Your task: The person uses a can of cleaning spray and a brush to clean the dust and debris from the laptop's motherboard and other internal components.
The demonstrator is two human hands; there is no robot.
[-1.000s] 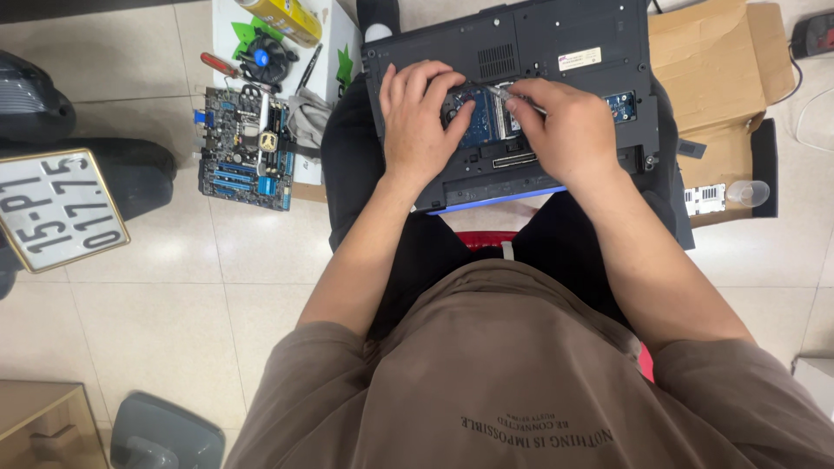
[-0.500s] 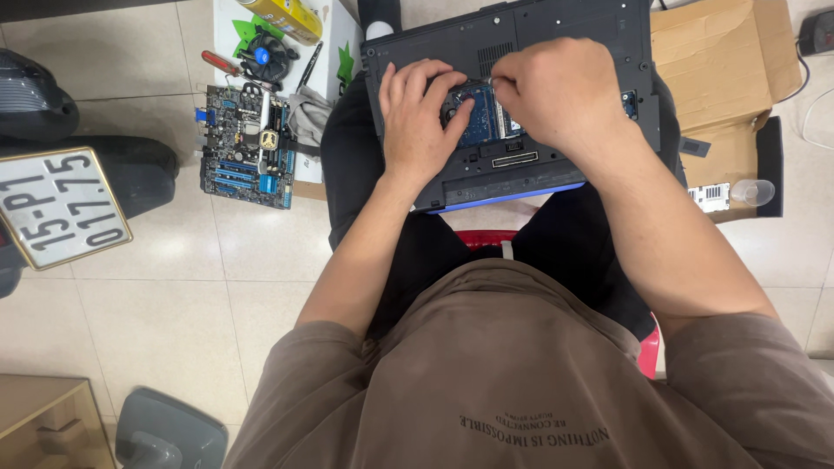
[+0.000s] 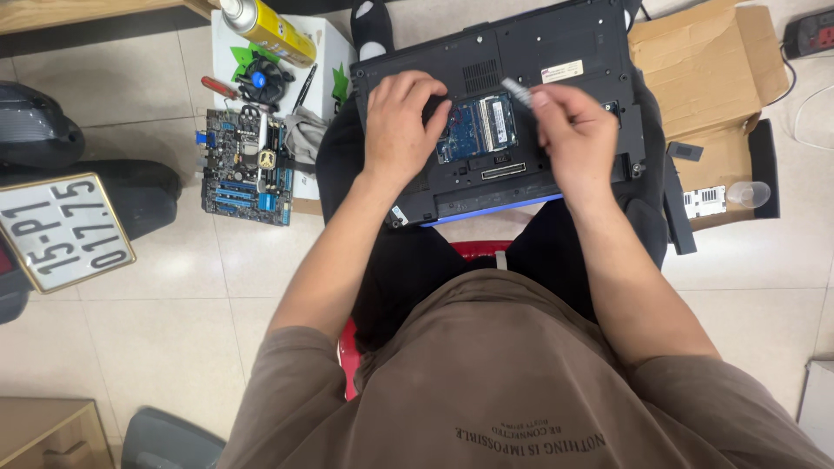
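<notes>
Lighting: bright, even indoor light is falling from overhead. Shadows: soft ones are lying under the laptop (image 3: 521,113) and both forearms. Glare: pale floor tiles (image 3: 174,347) are reflecting mildly. Focus: sharp throughout; edges are bending slightly outward.

**Tiled floor, cluttered workshop corner**

Pale glossy floor tiles (image 3: 148,330) with thin grout lines, even indoor light. Far left: wooden furniture edge (image 3: 87,13). Near left: wooden box corner (image 3: 43,434), grey rounded object (image 3: 165,443) beside it. Left: vehicle number plate (image 3: 61,230) against dark bodywork. Far right: flattened cardboard (image 3: 704,78), black power strip (image 3: 812,30). Red stool (image 3: 347,360) partly visible, centre.
</notes>
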